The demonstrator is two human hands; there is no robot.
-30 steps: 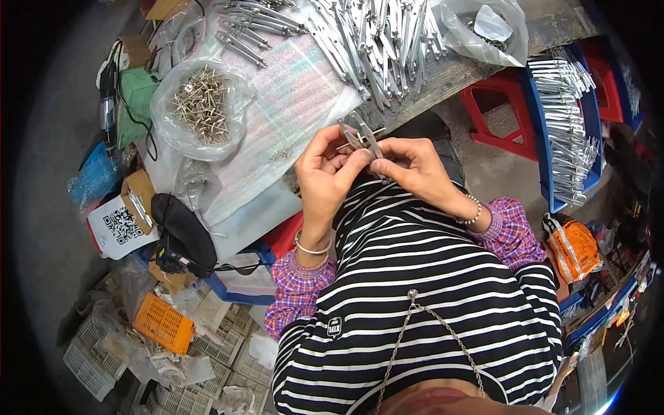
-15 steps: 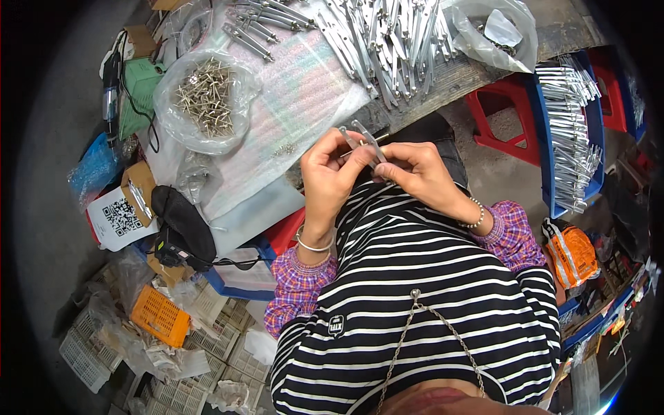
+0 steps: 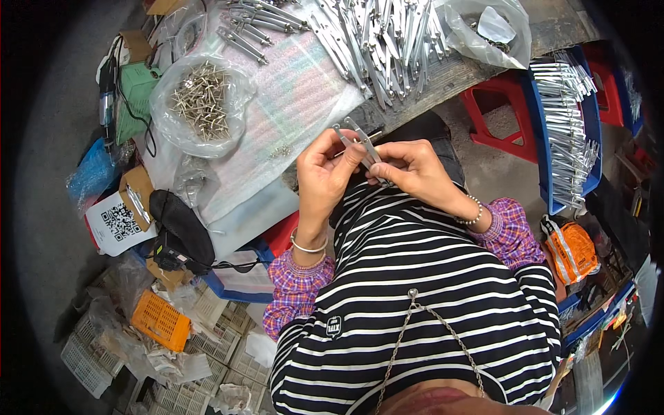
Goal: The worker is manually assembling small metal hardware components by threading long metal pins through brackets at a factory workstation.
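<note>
Bright bare metal two-legged part (image 3: 361, 144), heap of like shiny metal parts (image 3: 387, 34), clear glossy plastic bag (image 3: 197, 104) of probably metal pins, rough worn wooden tabletop (image 3: 553, 28), matt red plastic stool (image 3: 501, 114)

– Inspector: Hands at work?

– Assistant: Two, a left hand (image 3: 328, 169) and a right hand (image 3: 415, 173), sharing one hinged metal part (image 3: 360, 142).

– Inspector: Containers?

– Assistant: One clear bag of metal pins (image 3: 197, 104), one blue tray of metal strips (image 3: 564, 131), one orange crate (image 3: 160, 320), two red stools (image 3: 494, 111). Loose strips on the bench (image 3: 377, 38): too many to count.
</note>
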